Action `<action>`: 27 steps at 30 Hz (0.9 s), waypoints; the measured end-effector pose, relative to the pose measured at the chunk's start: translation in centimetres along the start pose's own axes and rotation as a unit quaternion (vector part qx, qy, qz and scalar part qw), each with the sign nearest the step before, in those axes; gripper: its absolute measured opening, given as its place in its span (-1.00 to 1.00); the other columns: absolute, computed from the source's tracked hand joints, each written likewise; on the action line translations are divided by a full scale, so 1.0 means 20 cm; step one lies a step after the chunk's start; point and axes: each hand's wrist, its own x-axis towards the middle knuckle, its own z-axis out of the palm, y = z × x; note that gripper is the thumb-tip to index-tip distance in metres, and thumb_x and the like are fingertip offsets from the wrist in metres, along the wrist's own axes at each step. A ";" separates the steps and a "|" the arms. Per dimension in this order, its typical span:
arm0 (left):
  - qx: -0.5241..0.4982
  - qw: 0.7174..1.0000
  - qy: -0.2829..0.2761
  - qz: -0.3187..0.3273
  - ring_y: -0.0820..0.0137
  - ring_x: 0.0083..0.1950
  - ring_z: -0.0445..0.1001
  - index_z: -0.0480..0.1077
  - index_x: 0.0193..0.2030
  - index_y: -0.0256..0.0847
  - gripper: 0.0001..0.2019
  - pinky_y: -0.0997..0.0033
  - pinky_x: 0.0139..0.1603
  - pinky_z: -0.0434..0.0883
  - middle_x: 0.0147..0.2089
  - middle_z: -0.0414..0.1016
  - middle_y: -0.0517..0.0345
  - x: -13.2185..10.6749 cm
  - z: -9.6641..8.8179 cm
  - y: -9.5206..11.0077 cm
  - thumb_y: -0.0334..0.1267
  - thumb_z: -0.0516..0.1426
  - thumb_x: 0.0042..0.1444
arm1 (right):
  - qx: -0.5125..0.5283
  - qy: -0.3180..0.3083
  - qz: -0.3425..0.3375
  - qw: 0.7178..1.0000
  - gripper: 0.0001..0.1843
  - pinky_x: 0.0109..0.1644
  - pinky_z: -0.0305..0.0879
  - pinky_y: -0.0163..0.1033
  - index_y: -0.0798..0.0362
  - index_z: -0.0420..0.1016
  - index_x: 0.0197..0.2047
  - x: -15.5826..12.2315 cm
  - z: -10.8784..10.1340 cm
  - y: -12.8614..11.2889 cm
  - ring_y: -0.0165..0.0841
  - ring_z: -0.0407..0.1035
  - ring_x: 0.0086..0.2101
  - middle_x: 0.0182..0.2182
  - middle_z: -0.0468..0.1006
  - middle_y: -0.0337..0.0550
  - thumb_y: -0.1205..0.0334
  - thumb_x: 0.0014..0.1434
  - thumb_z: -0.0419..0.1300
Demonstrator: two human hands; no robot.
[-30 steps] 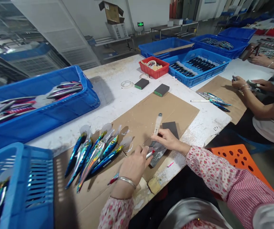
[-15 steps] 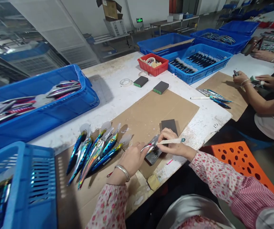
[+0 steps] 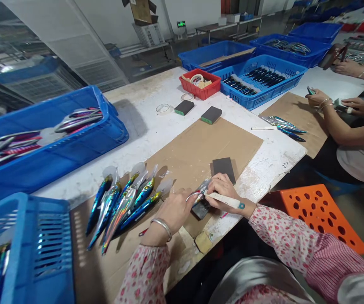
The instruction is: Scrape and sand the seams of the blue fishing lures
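Observation:
My left hand, wearing a silver bangle, pinches a shiny fishing lure with red and silver on it; my fingers cover much of it. My right hand is closed around a slim tool with a pale, tape-wrapped handle and a teal end. Its tip is at the lure, hidden by my fingers. Beneath my hands lies a dark block, and a grey sanding pad shows just beyond them. Left of my left hand, several blue and silver fishing lures with clear lips lie on cardboard.
Blue crates of lures stand at left, others at the back. Two sanding blocks, a tape roll and a red bin sit beyond the cardboard. A co-worker's hands work at right, near an orange stool.
The tool in my right hand has tilted, its teal end swinging down towards me. My left hand still holds the lure in about the same place. The whole view has shifted slightly.

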 end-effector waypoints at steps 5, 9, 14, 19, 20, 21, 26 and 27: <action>0.002 1.000 -0.017 -0.011 0.30 -0.12 0.50 0.44 -0.14 -0.18 -0.60 0.30 -0.05 0.37 -0.20 0.54 0.01 0.00 -0.01 0.01 -0.09 -0.18 0.32 | -0.018 0.010 0.000 1.000 -0.86 -0.14 0.10 -0.11 0.00 0.27 -0.40 0.00 0.00 -0.02 -0.28 0.28 -0.26 -0.44 0.47 -0.21 0.23 0.15 0.17; 0.010 0.999 -0.028 -0.024 0.30 -0.11 0.50 0.44 -0.15 -0.18 -0.60 0.31 -0.05 0.36 -0.20 0.54 0.01 0.00 -0.02 0.03 -0.09 -0.17 0.32 | -0.025 0.006 -0.009 1.000 -0.87 -0.13 0.11 -0.11 0.01 0.28 -0.40 0.00 0.00 -0.03 -0.27 0.28 -0.25 -0.44 0.47 -0.21 0.24 0.15 0.17; 0.023 0.999 -0.035 -0.033 0.30 -0.13 0.50 0.43 -0.13 -0.19 -0.59 0.31 -0.07 0.35 -0.19 0.53 0.00 0.00 -0.03 0.04 -0.09 -0.19 0.32 | -0.036 0.005 -0.010 0.999 -0.87 -0.12 0.09 -0.12 0.02 0.26 -0.41 0.00 0.01 -0.02 -0.28 0.28 -0.25 -0.45 0.45 -0.21 0.28 0.11 0.17; 0.045 0.997 -0.049 -0.041 0.23 -0.11 0.50 0.41 -0.14 -0.21 -0.58 0.26 -0.08 0.34 -0.16 0.52 -0.04 0.00 -0.03 0.06 -0.09 -0.21 0.33 | -0.042 -0.023 -0.004 0.999 -0.85 -0.11 0.05 -0.13 0.02 0.25 -0.41 0.00 0.01 -0.02 -0.29 0.27 -0.25 -0.45 0.44 -0.23 0.29 0.08 0.20; 0.048 0.997 -0.050 -0.041 0.23 -0.11 0.50 0.41 -0.14 -0.21 -0.58 0.26 -0.09 0.34 -0.16 0.52 -0.04 0.00 -0.03 0.06 -0.10 -0.21 0.33 | -0.043 -0.028 -0.003 0.999 -0.85 -0.11 0.04 -0.13 0.02 0.25 -0.41 0.00 0.01 -0.02 -0.29 0.27 -0.25 -0.45 0.44 -0.24 0.29 0.07 0.20; 0.051 0.997 -0.052 -0.041 0.23 -0.11 0.50 0.40 -0.14 -0.21 -0.58 0.27 -0.09 0.34 -0.16 0.52 -0.04 0.00 -0.03 0.07 -0.10 -0.21 0.33 | -0.046 -0.035 -0.001 0.998 -0.84 -0.12 0.04 -0.13 0.02 0.25 -0.41 0.01 0.00 -0.02 -0.29 0.27 -0.25 -0.45 0.44 -0.24 0.29 0.06 0.20; 0.058 0.996 -0.051 -0.049 0.24 -0.12 0.50 0.40 -0.14 -0.21 -0.58 0.29 -0.12 0.34 -0.15 0.51 -0.04 0.00 -0.03 0.07 -0.09 -0.22 0.33 | -0.052 -0.068 0.007 0.996 -0.83 -0.14 0.00 -0.15 0.02 0.23 -0.44 0.02 -0.01 -0.02 -0.30 0.25 -0.25 -0.46 0.41 -0.25 0.32 0.05 0.20; 0.061 0.995 -0.053 -0.052 0.23 -0.12 0.50 0.40 -0.14 -0.21 -0.58 0.29 -0.12 0.33 -0.15 0.51 -0.05 -0.01 -0.04 0.08 -0.09 -0.22 0.33 | -0.051 -0.070 0.003 0.996 -0.83 -0.15 0.00 -0.15 0.02 0.23 -0.45 0.02 -0.01 -0.03 -0.30 0.25 -0.25 -0.46 0.40 -0.26 0.33 0.05 0.19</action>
